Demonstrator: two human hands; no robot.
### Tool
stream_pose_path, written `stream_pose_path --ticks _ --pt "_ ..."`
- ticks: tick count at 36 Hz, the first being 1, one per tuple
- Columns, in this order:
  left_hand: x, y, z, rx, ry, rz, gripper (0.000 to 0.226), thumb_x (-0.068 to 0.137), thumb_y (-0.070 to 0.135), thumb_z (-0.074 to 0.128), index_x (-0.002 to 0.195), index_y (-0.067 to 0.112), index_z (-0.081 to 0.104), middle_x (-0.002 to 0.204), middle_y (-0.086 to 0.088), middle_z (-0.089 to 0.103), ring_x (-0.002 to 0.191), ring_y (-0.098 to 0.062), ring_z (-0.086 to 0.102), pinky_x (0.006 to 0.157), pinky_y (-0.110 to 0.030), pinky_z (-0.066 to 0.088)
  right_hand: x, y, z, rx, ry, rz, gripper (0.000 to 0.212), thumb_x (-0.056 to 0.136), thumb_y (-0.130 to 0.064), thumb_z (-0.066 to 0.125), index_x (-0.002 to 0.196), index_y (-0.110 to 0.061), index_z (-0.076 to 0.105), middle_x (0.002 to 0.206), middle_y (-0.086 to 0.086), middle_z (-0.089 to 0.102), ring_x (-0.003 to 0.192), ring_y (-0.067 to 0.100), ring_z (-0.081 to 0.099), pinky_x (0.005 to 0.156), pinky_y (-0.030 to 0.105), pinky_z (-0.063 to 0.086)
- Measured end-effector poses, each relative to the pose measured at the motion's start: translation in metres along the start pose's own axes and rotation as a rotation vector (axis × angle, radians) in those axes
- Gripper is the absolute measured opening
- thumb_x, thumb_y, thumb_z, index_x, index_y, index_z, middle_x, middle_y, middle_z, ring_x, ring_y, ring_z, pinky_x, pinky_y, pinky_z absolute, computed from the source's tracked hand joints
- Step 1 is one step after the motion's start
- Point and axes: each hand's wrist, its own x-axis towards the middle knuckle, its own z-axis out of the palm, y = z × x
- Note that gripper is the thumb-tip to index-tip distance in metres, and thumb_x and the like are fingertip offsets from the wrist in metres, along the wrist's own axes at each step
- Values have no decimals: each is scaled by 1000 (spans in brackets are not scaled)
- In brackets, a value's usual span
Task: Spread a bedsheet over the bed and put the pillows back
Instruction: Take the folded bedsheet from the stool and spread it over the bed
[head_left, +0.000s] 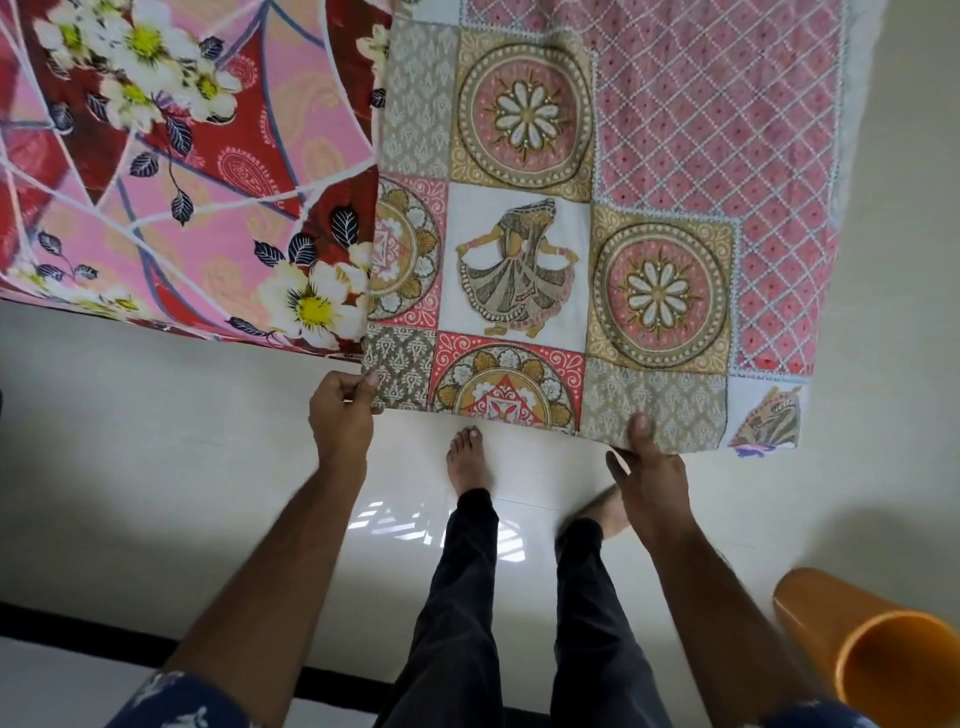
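The floor (156, 441) — pale, glossy tile — fills the lower half of my view, with a dark band running across it near my body. Above it lies the bed, covered by a red-and-pink floral sheet (171, 171) that reaches the bed's near edge on my left. The patchwork bedsheet (571, 234) overlaps that floral sheet on the right; it carries medallion squares, a dancer panel and a pink lattice field, and its near edge hangs off the bed toward me above the floor.

An orange plastic bin (878, 654) lies tilted at the lower right, its open mouth facing me.

My left hand (343, 410) pinches the near-left corner of the patchwork bedsheet — fingers curled, thumb on top. My right hand (649, 462) grips the same near edge further right, thumb pressed onto the fabric, fingers beneath it.

My bare feet stand on the floor between my forearms.
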Motion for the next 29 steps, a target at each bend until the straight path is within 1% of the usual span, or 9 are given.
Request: stream_pose_path --ticks 3,8,10,14,17,19,21,24,29 --pt "-4 1 1 21 -34 14 18 95 21 70 86 8 60 78 -3 65 62 -17 66 63 -30 47 0 -5 -7 -19 -5 -13 89 64 -55 81 133 -3 59 109 -13 74 105 9 70 89 29 58" --pt "-2 -1 1 85 -26 21 16 94 16 70 93 3 62 87 -7 67 63 -20 67 72 -35 52 6 -4 -12 -100 -15 -14 97 38 -73 91 110 -11 69 111 -9 76 108 13 71 83 27 58" --pt "2 -4 1 122 17 19 14 93 18 71 90 8 62 87 -7 68 72 -31 69 77 -41 54 8 -4 -9 -91 -61 41 82 54 -64 90 111 -9 68 111 -9 76 113 17 69 88 32 56" --pt "5 -3 4 211 107 -1 13 92 25 70 89 16 62 88 -3 67 95 -36 66 87 -47 53 10 -4 -5 21 -131 172 23 95 -31 66 105 -11 73 111 -6 74 114 23 65 93 36 52" --pt "0 5 9 271 180 -75 12 95 29 67 97 18 64 104 -9 71 108 -35 62 95 -50 49 14 -14 -14 213 -145 218 22 100 -26 61 90 -20 80 98 -5 75 98 18 67 95 37 51" --pt "-4 12 12 282 228 -117 16 96 29 65 104 15 66 112 -12 71 115 -36 60 100 -53 46 21 -25 -30 347 -78 211 15 96 -32 65 102 -24 75 101 -2 74 100 18 67 98 37 50" --pt "-6 15 14 278 272 -144 19 97 27 63 110 13 65 116 -14 70 118 -36 58 105 -55 43 28 -38 -49 432 -1 186 25 93 -37 68 116 -27 68 105 -3 70 103 17 65 95 36 51" --pt "-15 18 17 278 331 -156 19 98 27 60 112 14 64 118 -14 69 120 -34 57 108 -58 38 39 -59 -80 456 76 132 25 94 -37 68 115 -24 66 104 -4 70 106 16 64 91 33 51" --pt "-28 24 18 244 388 -136 21 98 28 59 112 15 64 120 -16 68 117 -37 60 109 -55 39 43 -69 -116 313 99 77 14 102 -27 59 108 -17 68 84 -6 76 92 12 67 84 30 54"
